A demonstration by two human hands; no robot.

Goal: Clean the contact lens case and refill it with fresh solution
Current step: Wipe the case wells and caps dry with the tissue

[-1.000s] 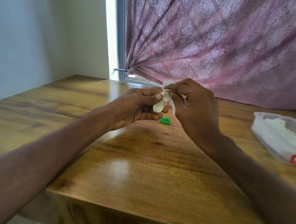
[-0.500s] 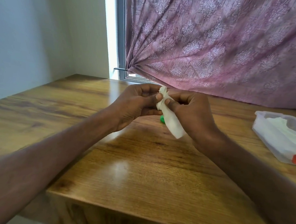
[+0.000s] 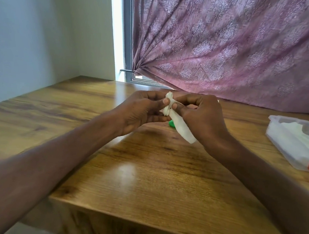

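Both hands meet above the middle of the wooden table (image 3: 145, 180). My left hand (image 3: 141, 112) pinches the white contact lens case (image 3: 167, 112), thumb on top. My right hand (image 3: 203, 116) grips a white tissue (image 3: 183, 130) that is pressed against the case and hangs down toward the table. A green cap (image 3: 171, 124) lies on the table just below and behind the hands, mostly hidden by the tissue.
A clear plastic tissue pack (image 3: 294, 143) with a red mark lies at the right edge of the table. A pink curtain (image 3: 228, 49) hangs behind, a window frame and a white wall to the left. The table's front edge is near me.
My right hand has turned down, so the tissue now hangs below the case instead of bunching above it. Both hands stay on the case and tissue at the same spot.
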